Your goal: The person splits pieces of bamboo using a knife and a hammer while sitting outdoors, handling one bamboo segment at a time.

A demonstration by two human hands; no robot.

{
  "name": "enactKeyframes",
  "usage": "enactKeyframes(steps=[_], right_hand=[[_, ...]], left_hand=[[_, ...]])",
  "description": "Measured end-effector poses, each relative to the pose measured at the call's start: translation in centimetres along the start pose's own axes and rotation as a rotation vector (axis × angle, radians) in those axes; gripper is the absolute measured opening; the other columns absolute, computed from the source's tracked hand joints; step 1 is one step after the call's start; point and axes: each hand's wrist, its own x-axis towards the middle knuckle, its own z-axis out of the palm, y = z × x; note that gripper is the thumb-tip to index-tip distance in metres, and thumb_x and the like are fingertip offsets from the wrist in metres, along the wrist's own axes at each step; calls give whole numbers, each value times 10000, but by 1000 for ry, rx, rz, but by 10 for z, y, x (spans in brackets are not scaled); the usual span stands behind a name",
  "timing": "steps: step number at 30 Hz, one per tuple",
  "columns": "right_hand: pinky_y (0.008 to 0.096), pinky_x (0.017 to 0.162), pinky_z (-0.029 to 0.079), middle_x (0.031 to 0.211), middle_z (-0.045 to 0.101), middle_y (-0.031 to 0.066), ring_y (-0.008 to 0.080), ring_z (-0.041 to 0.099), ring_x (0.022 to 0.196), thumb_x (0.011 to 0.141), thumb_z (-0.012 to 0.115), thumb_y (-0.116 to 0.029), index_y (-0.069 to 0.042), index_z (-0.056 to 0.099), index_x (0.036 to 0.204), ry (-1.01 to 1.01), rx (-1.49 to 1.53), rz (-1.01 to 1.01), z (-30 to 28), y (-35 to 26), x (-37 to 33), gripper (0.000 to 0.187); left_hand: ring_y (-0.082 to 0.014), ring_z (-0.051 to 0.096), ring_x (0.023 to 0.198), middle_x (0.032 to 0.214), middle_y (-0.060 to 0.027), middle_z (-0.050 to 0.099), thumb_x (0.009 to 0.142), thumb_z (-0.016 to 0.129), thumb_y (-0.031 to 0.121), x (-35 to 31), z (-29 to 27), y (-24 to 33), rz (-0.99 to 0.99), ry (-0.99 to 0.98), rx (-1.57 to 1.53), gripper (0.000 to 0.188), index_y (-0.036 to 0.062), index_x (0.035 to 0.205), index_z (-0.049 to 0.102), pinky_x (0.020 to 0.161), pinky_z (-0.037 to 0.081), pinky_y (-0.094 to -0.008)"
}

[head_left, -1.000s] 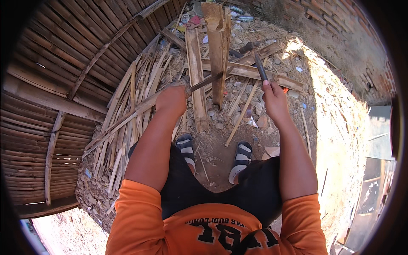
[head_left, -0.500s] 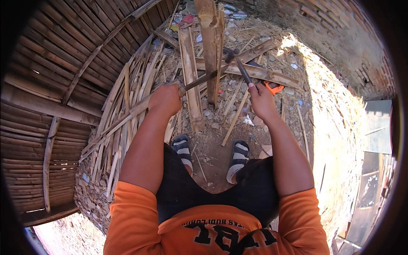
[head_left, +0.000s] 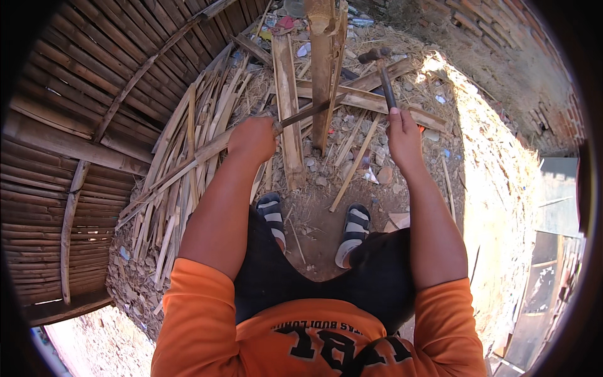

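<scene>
My left hand (head_left: 251, 141) is closed round the wooden handle of a long-bladed knife. The dark blade (head_left: 304, 115) points right and slightly upward, its far part meeting the split in an upright bamboo piece (head_left: 320, 69). A narrower strip (head_left: 338, 69) stands parted along that piece's right side. In my right hand (head_left: 404, 141) is a hammer (head_left: 387, 85), gripped by its dark handle, its metal head raised to the right of the bamboo and apart from the blade. Behind my left hand a long wooden length (head_left: 210, 149) runs down leftward; whether it belongs to the knife I cannot tell.
Split bamboo strips (head_left: 182, 188) lie heaped at left beside a bamboo slat wall (head_left: 69, 169). A leaning plank (head_left: 287, 138) and crossing pieces (head_left: 377, 102) surround the upright. An orange handle (head_left: 421, 129) shows behind my right hand. A brick wall (head_left: 502, 63) stands at right.
The hammer has risen up and to the right, away from the blade. My right hand has moved right; the left still holds the knife at the bamboo. The view has shifted slightly.
</scene>
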Motion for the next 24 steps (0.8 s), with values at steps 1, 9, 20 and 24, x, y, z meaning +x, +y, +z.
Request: enactKeyframes(steps=[1, 9, 20, 24], right_hand=[[483, 697, 485, 812, 655, 228, 410, 639, 737, 1078, 491, -403, 15, 586, 987, 34, 50, 1, -3, -6, -1, 438], [572, 815, 498, 949, 694, 314, 495, 676, 922, 1044, 491, -439, 3, 647, 1047, -214, -543, 20, 24, 42, -14, 469], [528, 748, 497, 828, 675, 260, 454, 672, 811, 1065, 470, -461, 8, 621, 986, -27, -354, -103, 16, 5, -11, 499], [483, 698, 487, 770, 649, 223, 407, 648, 728, 1079, 459, -434, 11, 615, 975, -56, -443, -41, 24, 24, -9, 483]], left_hand=[[-383, 688, 1038, 1065, -184, 729, 861, 790, 289, 0, 2, -1, 8, 6, 6, 328, 59, 1070, 686, 896, 551, -492], [-379, 675, 1086, 1120, -179, 719, 866, 786, 272, 5, 7, -7, -29, -17, -17, 353, 53, 1119, 671, 929, 540, -489], [-363, 688, 1124, 1224, -194, 702, 920, 610, 59, 1, -4, 11, -24, -108, -27, 290, 40, 1199, 687, 933, 570, -470], [-365, 679, 1134, 1216, -194, 701, 920, 611, 70, 5, 5, 2, -37, -114, -17, 284, 43, 1192, 689, 939, 565, -468]])
